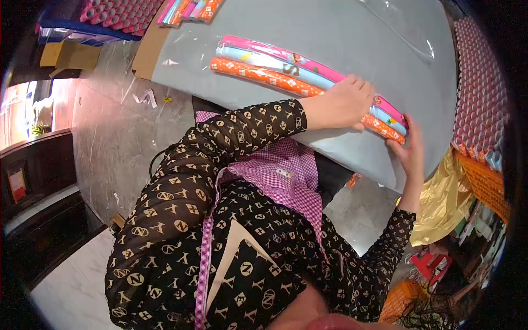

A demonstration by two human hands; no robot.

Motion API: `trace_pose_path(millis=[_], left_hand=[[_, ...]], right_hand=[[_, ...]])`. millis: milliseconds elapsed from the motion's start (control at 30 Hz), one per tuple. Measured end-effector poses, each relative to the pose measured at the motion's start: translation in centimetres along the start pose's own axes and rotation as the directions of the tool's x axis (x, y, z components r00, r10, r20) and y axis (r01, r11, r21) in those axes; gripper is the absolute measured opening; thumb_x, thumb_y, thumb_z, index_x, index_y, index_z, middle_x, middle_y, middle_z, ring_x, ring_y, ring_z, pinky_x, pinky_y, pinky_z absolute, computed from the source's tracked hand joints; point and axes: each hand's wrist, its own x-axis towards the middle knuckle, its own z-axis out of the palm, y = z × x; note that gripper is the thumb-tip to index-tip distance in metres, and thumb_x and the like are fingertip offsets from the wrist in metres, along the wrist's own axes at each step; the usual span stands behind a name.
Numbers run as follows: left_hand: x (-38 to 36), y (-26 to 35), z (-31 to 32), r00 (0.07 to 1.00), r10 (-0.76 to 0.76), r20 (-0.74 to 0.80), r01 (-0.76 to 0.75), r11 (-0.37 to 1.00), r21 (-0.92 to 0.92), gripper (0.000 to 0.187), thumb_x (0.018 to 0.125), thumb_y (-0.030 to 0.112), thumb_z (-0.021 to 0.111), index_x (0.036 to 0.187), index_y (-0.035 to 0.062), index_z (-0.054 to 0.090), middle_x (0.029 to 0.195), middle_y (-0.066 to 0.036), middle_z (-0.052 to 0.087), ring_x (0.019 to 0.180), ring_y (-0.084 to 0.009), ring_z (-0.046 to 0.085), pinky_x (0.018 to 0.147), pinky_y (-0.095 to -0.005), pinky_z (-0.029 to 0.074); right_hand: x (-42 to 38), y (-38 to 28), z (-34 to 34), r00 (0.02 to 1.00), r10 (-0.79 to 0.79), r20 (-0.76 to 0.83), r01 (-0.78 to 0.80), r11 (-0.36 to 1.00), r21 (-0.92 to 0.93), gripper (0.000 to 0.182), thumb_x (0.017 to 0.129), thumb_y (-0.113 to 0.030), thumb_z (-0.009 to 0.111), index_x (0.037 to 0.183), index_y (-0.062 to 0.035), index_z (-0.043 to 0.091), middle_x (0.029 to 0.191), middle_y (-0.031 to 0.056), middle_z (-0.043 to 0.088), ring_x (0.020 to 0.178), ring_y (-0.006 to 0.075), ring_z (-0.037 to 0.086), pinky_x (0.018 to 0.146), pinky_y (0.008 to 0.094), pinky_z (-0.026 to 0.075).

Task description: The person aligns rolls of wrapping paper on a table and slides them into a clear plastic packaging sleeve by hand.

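Three rolls of patterned wrapping paper lie side by side on the grey-covered table: a pink roll (258, 46), a light blue roll (242, 54) and an orange roll (264, 76). Shiny clear film seems to cover them as one pack. My left hand (344, 103) reaches across the pack toward its right part, fingers curled over the far side and thumb at the near side. At the right end, my right hand (410, 147) grips the roll ends between thumb and fingers. The palms hide part of the contact.
More wrapped rolls (190, 10) lie at the table's (379, 33) far left edge. Stacked red-and-white rolls (478, 88) stand at the right above an orange crate (484, 181). Gold film (440, 203) hangs below it. Other stacked rolls (118, 14) stand back left; scraps (146, 99) litter the floor.
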Motion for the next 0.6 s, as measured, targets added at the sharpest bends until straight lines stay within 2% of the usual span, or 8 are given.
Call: trace_pose_path(millis=[33, 100, 167, 300, 400, 500, 567, 600], left_hand=[[0.3, 0.3, 0.2, 1.0, 0.002, -0.001, -0.002, 1.0, 0.0, 0.063, 0.06, 0.049, 0.08, 0.091, -0.004, 0.064, 0.087, -0.012, 0.059, 0.085, -0.027, 0.058, 0.076, -0.0368, 0.044], [1.2, 1.0, 0.7, 0.994, -0.024, 0.105, 0.024, 1.0, 0.001, 0.068, 0.064, 0.047, 0.081, 0.1, -0.0055, 0.06, 0.093, -0.012, 0.057, 0.091, -0.0259, 0.057, 0.077, -0.0357, 0.043], [1.8, 1.6, 1.4, 0.995, -0.026, 0.1, 0.026, 1.0, 0.005, 0.068, 0.063, 0.048, 0.081, 0.1, -0.0053, 0.06, 0.093, -0.012, 0.057, 0.091, -0.0261, 0.057, 0.077, -0.0359, 0.043], [3.0, 3.0, 2.4, 0.997, -0.019, 0.073, 0.019, 1.0, 0.012, 0.067, 0.063, 0.046, 0.082, 0.099, -0.0053, 0.059, 0.093, -0.012, 0.057, 0.092, -0.0266, 0.057, 0.079, -0.0363, 0.044], [3.5, 3.8, 2.7, 0.994, -0.021, 0.111, 0.021, 1.0, 0.002, 0.067, 0.065, 0.045, 0.082, 0.102, -0.0049, 0.058, 0.095, -0.013, 0.058, 0.092, -0.0286, 0.058, 0.081, -0.038, 0.045], [3.1, 4.0, 2.7, 0.999, -0.013, 0.034, 0.018, 0.988, -0.152, 0.066, 0.066, 0.043, 0.082, 0.104, -0.0039, 0.057, 0.097, -0.015, 0.058, 0.095, -0.0308, 0.058, 0.083, -0.0397, 0.045], [2.4, 3.6, 2.6, 0.997, -0.015, 0.074, 0.029, 0.982, -0.187, 0.07, 0.066, 0.043, 0.082, 0.11, -0.004, 0.055, 0.099, -0.016, 0.057, 0.097, -0.0324, 0.057, 0.086, -0.0414, 0.045], [2.1, 3.6, 2.5, 0.997, 0.028, 0.068, -0.012, 0.973, -0.229, 0.07, 0.066, 0.043, 0.082, 0.11, -0.004, 0.055, 0.099, -0.016, 0.057, 0.097, -0.0324, 0.057, 0.086, -0.0414, 0.045]], right_hand=[[0.2, 0.0, 0.2, 0.999, -0.042, 0.004, 0.042, 0.999, -0.025, 0.082, 0.071, -0.012, 0.081, 0.143, -0.0035, 0.043, 0.134, 0.016, 0.055, 0.121, 0.0307, 0.054, 0.103, 0.0392, 0.043], [0.4, 0.1, 0.5, 0.997, -0.07, -0.023, 0.068, 0.996, -0.057, 0.083, 0.069, -0.012, 0.081, 0.142, -0.0036, 0.043, 0.132, 0.0165, 0.055, 0.119, 0.0321, 0.055, 0.102, 0.04, 0.044], [0.5, 0.3, 0.9, 0.993, -0.103, -0.06, 0.1, 0.994, -0.048, 0.083, 0.068, -0.012, 0.082, 0.141, -0.0033, 0.045, 0.132, 0.0162, 0.055, 0.119, 0.0318, 0.055, 0.101, 0.0399, 0.045], [0.7, -0.2, 1.0, 0.998, -0.035, -0.046, 0.036, 0.999, 0.023, 0.083, 0.067, -0.01, 0.082, 0.14, -0.0026, 0.045, 0.13, 0.0166, 0.056, 0.119, 0.0321, 0.055, 0.102, 0.0404, 0.044], [0.5, -0.5, 1.3, 0.996, -0.049, -0.068, 0.05, 0.999, 0.011, 0.081, 0.068, -0.015, 0.082, 0.139, -0.0025, 0.046, 0.129, 0.0168, 0.056, 0.12, 0.033, 0.053, 0.103, 0.0413, 0.043], [0.2, -0.7, 1.4, 0.999, -0.016, -0.045, 0.014, 0.999, -0.046, 0.081, 0.069, -0.022, 0.082, 0.138, -0.0019, 0.046, 0.131, 0.0177, 0.055, 0.121, 0.0349, 0.052, 0.104, 0.0421, 0.042], [-0.5, -1.8, 1.4, 0.996, -0.08, -0.043, 0.079, 0.997, -0.015, 0.083, 0.068, -0.025, 0.083, 0.14, -0.0032, 0.045, 0.133, 0.0185, 0.054, 0.123, 0.0357, 0.051, 0.105, 0.0423, 0.04], [-0.9, -1.9, 1.4, 0.998, -0.03, -0.06, 0.027, 0.999, -0.038, 0.083, 0.068, -0.025, 0.083, 0.14, -0.0032, 0.045, 0.133, 0.0185, 0.054, 0.123, 0.0357, 0.051, 0.105, 0.0423, 0.04]])
